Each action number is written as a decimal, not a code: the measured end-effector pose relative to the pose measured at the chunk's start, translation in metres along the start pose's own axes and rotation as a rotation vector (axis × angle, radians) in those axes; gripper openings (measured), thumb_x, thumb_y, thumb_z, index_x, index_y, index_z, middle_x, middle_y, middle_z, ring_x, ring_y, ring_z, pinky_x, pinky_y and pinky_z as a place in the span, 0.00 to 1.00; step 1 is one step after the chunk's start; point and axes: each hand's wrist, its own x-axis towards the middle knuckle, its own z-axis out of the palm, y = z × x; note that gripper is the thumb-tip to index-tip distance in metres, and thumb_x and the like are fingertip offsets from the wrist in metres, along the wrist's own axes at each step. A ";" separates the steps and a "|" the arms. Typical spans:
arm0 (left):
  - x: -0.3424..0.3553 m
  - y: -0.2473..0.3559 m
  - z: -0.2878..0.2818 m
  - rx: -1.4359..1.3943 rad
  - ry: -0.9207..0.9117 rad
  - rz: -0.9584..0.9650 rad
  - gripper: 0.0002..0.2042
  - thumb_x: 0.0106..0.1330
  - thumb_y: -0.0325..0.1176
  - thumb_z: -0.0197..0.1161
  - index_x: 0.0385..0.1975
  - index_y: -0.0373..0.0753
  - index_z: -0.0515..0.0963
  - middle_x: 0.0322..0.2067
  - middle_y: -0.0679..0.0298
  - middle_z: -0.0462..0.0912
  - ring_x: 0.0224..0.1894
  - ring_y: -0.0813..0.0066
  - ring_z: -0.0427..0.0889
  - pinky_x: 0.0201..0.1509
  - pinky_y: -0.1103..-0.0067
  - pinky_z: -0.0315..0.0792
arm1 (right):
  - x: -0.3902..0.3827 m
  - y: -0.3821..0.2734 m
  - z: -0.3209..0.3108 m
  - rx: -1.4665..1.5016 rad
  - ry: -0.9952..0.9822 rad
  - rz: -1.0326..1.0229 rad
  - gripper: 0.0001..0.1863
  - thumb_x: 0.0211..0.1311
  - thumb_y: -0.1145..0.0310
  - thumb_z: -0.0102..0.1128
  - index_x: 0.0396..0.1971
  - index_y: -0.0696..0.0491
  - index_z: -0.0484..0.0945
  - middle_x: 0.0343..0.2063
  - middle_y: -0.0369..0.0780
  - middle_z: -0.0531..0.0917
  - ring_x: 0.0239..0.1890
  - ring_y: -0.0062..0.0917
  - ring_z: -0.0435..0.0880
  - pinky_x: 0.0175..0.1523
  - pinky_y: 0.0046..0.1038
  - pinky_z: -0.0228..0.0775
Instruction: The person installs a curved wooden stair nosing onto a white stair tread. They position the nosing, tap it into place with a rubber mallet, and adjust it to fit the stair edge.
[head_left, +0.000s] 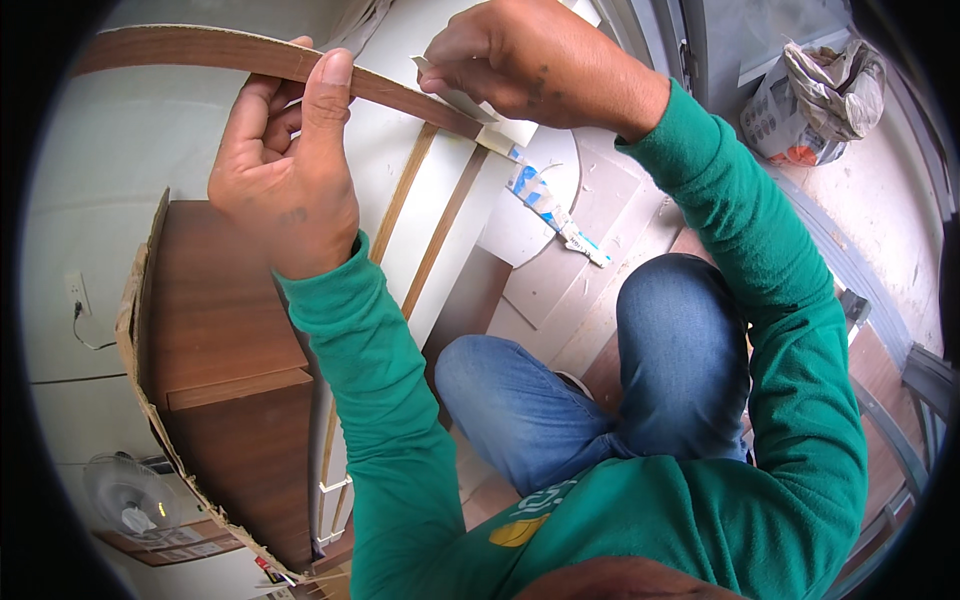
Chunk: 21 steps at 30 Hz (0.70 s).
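My left hand (pixel 285 165) grips a long, curving wood-grain strip (pixel 185 48) between thumb and fingers, near the top of the view. Further right, my right hand (pixel 500 70) is pinched on a thin pale piece (pixel 452 98) beside that strip, whose exact kind I cannot make out. The strip slants down to a narrow end with a pale band with blue patches (pixel 538 200) hanging beyond it. Underneath lies a white board (pixel 400 250) with narrow brown bands (pixel 443 228) along it.
Brown panels with a torn cardboard edge (pixel 220 270) stand at left, near a socket with a cord (pixel 76 295) and a fan (pixel 130 490). My knees are folded below. A bag (pixel 810 100) sits upper right by a metal frame. Pale sheets (pixel 565 290) and scraps lie on the floor.
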 end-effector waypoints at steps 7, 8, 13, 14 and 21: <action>0.002 0.004 -0.002 0.052 -0.055 -0.052 0.17 0.72 0.31 0.75 0.54 0.25 0.86 0.38 0.58 0.88 0.39 0.74 0.90 0.44 0.77 0.90 | -0.011 -0.011 -0.008 -0.009 0.282 0.044 0.12 0.66 0.70 0.67 0.23 0.58 0.83 0.20 0.50 0.82 0.22 0.45 0.82 0.30 0.41 0.74; 0.003 0.007 -0.002 0.064 -0.062 -0.039 0.17 0.73 0.31 0.75 0.54 0.25 0.86 0.38 0.58 0.88 0.39 0.74 0.89 0.44 0.77 0.90 | -0.011 -0.010 -0.010 -0.016 0.311 0.038 0.12 0.67 0.68 0.67 0.24 0.58 0.84 0.20 0.49 0.82 0.22 0.43 0.83 0.31 0.40 0.74; -0.001 0.005 -0.005 0.114 -0.052 -0.028 0.19 0.73 0.33 0.75 0.55 0.24 0.85 0.39 0.57 0.88 0.40 0.73 0.89 0.45 0.76 0.88 | -0.015 -0.003 -0.002 -0.052 0.382 0.006 0.16 0.71 0.61 0.68 0.26 0.57 0.84 0.21 0.47 0.81 0.23 0.46 0.81 0.32 0.41 0.73; -0.002 0.006 -0.006 0.127 -0.044 -0.026 0.19 0.73 0.34 0.75 0.55 0.24 0.85 0.39 0.57 0.88 0.40 0.73 0.89 0.45 0.76 0.88 | -0.015 -0.002 -0.003 -0.037 0.383 0.030 0.16 0.71 0.61 0.68 0.26 0.57 0.84 0.21 0.47 0.81 0.24 0.47 0.82 0.32 0.42 0.74; -0.003 0.007 -0.006 0.150 -0.036 -0.003 0.20 0.73 0.36 0.75 0.54 0.25 0.86 0.40 0.58 0.88 0.39 0.74 0.88 0.44 0.75 0.87 | -0.015 0.003 -0.003 -0.034 0.307 -0.019 0.15 0.76 0.64 0.67 0.28 0.56 0.85 0.19 0.41 0.85 0.21 0.32 0.85 0.30 0.33 0.75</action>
